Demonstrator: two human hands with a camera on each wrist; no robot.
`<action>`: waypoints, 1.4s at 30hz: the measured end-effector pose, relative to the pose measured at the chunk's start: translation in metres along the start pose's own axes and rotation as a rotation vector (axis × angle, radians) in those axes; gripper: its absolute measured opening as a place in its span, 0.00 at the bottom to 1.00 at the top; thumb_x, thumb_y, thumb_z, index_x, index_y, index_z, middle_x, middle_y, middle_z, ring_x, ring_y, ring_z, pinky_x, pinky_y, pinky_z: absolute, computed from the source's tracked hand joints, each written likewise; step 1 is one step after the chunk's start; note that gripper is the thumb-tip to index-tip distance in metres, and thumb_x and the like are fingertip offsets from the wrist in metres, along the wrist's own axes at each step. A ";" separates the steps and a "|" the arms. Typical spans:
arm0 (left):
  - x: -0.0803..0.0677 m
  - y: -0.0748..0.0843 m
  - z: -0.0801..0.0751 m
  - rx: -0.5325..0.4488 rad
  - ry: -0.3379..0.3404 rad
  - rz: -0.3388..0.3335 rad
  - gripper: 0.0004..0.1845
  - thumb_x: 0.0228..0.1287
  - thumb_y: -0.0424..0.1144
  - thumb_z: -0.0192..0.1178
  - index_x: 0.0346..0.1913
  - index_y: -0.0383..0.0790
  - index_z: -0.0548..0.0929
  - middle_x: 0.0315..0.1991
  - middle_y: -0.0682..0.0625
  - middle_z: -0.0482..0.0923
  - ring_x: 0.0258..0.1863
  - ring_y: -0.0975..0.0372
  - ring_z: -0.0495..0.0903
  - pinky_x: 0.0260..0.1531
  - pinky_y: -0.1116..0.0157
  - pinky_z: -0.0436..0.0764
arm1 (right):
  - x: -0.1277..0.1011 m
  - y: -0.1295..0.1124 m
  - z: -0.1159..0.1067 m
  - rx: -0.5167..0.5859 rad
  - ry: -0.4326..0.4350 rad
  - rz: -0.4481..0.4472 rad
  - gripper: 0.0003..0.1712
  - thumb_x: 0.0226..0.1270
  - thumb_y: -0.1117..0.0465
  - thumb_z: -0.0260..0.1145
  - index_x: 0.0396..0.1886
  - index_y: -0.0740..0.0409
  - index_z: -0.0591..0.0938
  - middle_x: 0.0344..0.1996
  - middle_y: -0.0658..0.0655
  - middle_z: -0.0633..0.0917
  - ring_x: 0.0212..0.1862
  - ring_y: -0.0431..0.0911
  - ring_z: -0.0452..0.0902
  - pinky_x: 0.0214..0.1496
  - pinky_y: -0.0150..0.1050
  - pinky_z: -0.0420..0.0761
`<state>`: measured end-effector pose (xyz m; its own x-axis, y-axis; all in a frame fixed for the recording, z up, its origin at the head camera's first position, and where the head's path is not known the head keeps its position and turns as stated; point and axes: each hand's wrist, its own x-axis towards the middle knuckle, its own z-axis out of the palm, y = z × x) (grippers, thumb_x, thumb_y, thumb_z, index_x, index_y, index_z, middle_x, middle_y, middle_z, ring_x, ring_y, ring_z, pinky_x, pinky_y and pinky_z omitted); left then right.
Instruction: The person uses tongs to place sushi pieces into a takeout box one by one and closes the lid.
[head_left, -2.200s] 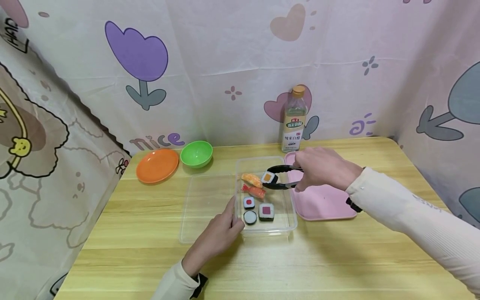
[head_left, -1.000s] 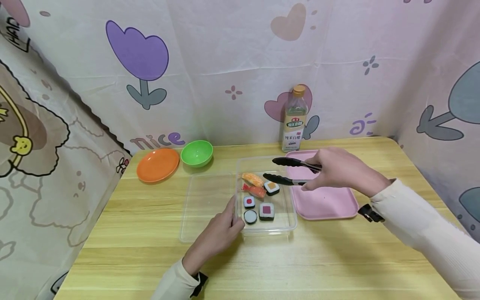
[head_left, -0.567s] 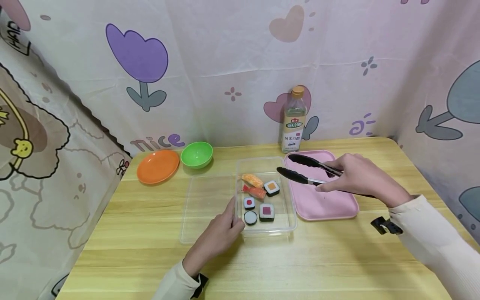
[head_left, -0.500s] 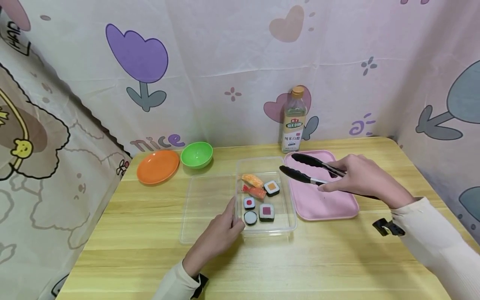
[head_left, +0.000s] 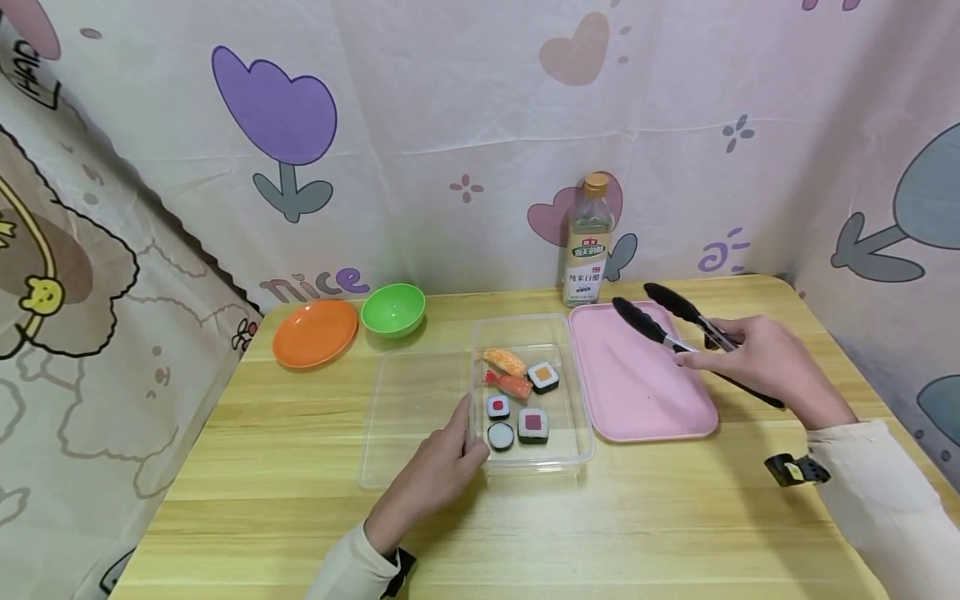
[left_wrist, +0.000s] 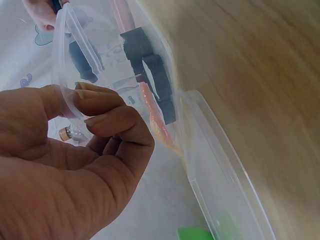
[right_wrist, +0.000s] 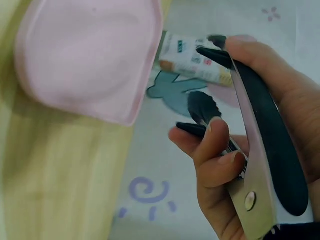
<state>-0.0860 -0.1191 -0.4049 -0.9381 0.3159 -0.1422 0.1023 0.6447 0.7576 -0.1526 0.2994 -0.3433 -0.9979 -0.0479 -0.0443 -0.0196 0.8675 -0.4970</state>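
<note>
My left hand pinches the left rim of a clear plastic container; the left wrist view shows thumb and curled fingers at that rim. Several sushi pieces lie inside: an orange-topped nigiri, a red shrimp piece, a roll with an orange centre, one with a red centre, a round white one and a larger roll with a purple centre. My right hand grips black-tipped tongs above the pink tray's right side. The tongs are spread, with nothing between their tips.
The pink tray sits right of the container, bare on top. A clear lid lies to its left. Behind stand an orange plate, a green bowl and a vinegar bottle. A patterned cloth hangs around the wooden table.
The roll with the orange centre, earlier held in the tongs, was let go in the container. My right hand and the tongs moved right, over the tray. The left hand stayed put.
</note>
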 end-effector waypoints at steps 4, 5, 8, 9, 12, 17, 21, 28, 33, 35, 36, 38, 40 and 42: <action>0.000 0.000 -0.001 0.003 0.004 0.005 0.42 0.68 0.37 0.52 0.81 0.35 0.47 0.19 0.59 0.66 0.16 0.68 0.61 0.16 0.69 0.61 | 0.001 0.015 0.003 0.039 0.068 0.051 0.59 0.52 0.29 0.73 0.71 0.67 0.71 0.35 0.66 0.80 0.32 0.52 0.69 0.30 0.41 0.66; 0.001 0.000 -0.001 0.002 0.004 0.008 0.42 0.68 0.37 0.52 0.81 0.35 0.47 0.19 0.59 0.66 0.16 0.68 0.61 0.16 0.69 0.61 | 0.001 0.018 0.004 0.047 0.087 0.068 0.59 0.51 0.29 0.73 0.72 0.66 0.71 0.35 0.66 0.80 0.31 0.51 0.68 0.30 0.41 0.66; 0.001 0.000 0.000 -0.004 0.001 0.008 0.42 0.68 0.37 0.52 0.81 0.35 0.46 0.19 0.59 0.66 0.16 0.68 0.62 0.16 0.69 0.61 | 0.001 0.026 0.007 0.060 0.155 0.095 0.53 0.52 0.29 0.73 0.66 0.64 0.79 0.26 0.60 0.76 0.26 0.48 0.63 0.27 0.41 0.63; 0.001 0.000 0.000 -0.005 -0.001 0.006 0.42 0.68 0.37 0.52 0.81 0.35 0.46 0.19 0.59 0.66 0.16 0.68 0.62 0.16 0.69 0.61 | 0.001 0.028 0.008 0.066 0.180 0.102 0.47 0.52 0.30 0.73 0.59 0.63 0.84 0.22 0.56 0.72 0.24 0.47 0.61 0.25 0.41 0.62; 0.000 0.000 0.000 -0.008 -0.006 -0.002 0.43 0.68 0.37 0.52 0.81 0.36 0.46 0.18 0.59 0.66 0.16 0.68 0.61 0.16 0.69 0.61 | 0.000 0.035 0.012 0.082 0.236 0.108 0.35 0.53 0.31 0.74 0.35 0.60 0.86 0.17 0.51 0.68 0.22 0.45 0.61 0.24 0.42 0.59; 0.000 0.000 0.000 0.008 0.004 0.011 0.42 0.67 0.37 0.52 0.81 0.34 0.47 0.18 0.59 0.66 0.16 0.68 0.61 0.17 0.69 0.61 | 0.003 0.047 0.021 0.077 0.270 0.170 0.38 0.52 0.31 0.74 0.37 0.64 0.85 0.19 0.54 0.73 0.26 0.48 0.66 0.26 0.42 0.62; 0.000 0.000 0.001 0.023 0.012 0.025 0.41 0.68 0.36 0.52 0.80 0.33 0.48 0.18 0.60 0.65 0.17 0.68 0.62 0.17 0.68 0.62 | 0.005 0.057 0.029 0.042 0.297 0.195 0.51 0.51 0.31 0.75 0.55 0.74 0.82 0.28 0.67 0.82 0.31 0.53 0.72 0.29 0.42 0.67; 0.001 0.000 0.000 0.023 0.012 0.023 0.40 0.68 0.36 0.52 0.80 0.39 0.50 0.18 0.59 0.66 0.16 0.68 0.62 0.16 0.68 0.61 | 0.007 0.067 0.041 0.009 0.343 0.204 0.38 0.51 0.31 0.75 0.23 0.63 0.73 0.15 0.54 0.65 0.23 0.50 0.64 0.25 0.43 0.63; 0.001 0.001 -0.001 0.018 0.013 0.029 0.39 0.67 0.35 0.52 0.80 0.41 0.51 0.18 0.59 0.65 0.16 0.68 0.62 0.16 0.68 0.61 | 0.007 0.071 0.046 0.024 0.340 0.224 0.40 0.52 0.32 0.75 0.25 0.64 0.70 0.15 0.51 0.61 0.22 0.49 0.62 0.24 0.43 0.61; 0.001 0.000 -0.001 0.019 0.013 0.030 0.40 0.67 0.35 0.52 0.80 0.40 0.51 0.18 0.59 0.65 0.16 0.68 0.62 0.16 0.68 0.61 | 0.007 0.073 0.047 0.029 0.330 0.237 0.40 0.52 0.32 0.75 0.28 0.65 0.72 0.15 0.51 0.61 0.22 0.49 0.62 0.25 0.43 0.62; 0.001 0.000 -0.001 0.019 0.013 0.029 0.40 0.67 0.35 0.52 0.80 0.40 0.51 0.18 0.59 0.65 0.16 0.68 0.62 0.16 0.68 0.61 | 0.008 0.074 0.048 0.032 0.325 0.241 0.41 0.52 0.31 0.74 0.31 0.67 0.73 0.16 0.52 0.62 0.23 0.50 0.63 0.26 0.43 0.63; 0.001 0.000 -0.001 0.021 0.012 0.027 0.40 0.68 0.36 0.52 0.80 0.39 0.50 0.18 0.59 0.65 0.16 0.68 0.62 0.16 0.68 0.61 | 0.008 0.076 0.049 0.042 0.314 0.250 0.44 0.52 0.31 0.74 0.39 0.71 0.76 0.17 0.55 0.65 0.25 0.53 0.66 0.27 0.44 0.64; 0.001 0.000 0.000 0.019 0.010 0.024 0.40 0.68 0.36 0.52 0.80 0.38 0.50 0.18 0.59 0.65 0.16 0.68 0.62 0.16 0.68 0.61 | 0.009 0.078 0.049 0.052 0.304 0.257 0.48 0.52 0.31 0.74 0.45 0.74 0.77 0.23 0.64 0.72 0.29 0.57 0.70 0.29 0.48 0.68; 0.001 0.000 0.000 0.017 0.007 0.023 0.40 0.68 0.36 0.52 0.81 0.38 0.49 0.18 0.59 0.65 0.16 0.68 0.61 0.16 0.68 0.60 | 0.009 0.080 0.050 0.069 0.288 0.265 0.54 0.53 0.31 0.74 0.55 0.78 0.75 0.34 0.75 0.78 0.36 0.64 0.74 0.34 0.55 0.72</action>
<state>-0.0870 -0.1191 -0.4049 -0.9376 0.3260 -0.1209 0.1290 0.6489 0.7499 -0.1603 0.3434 -0.4265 -0.9444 0.3230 0.0613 0.2358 0.7955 -0.5583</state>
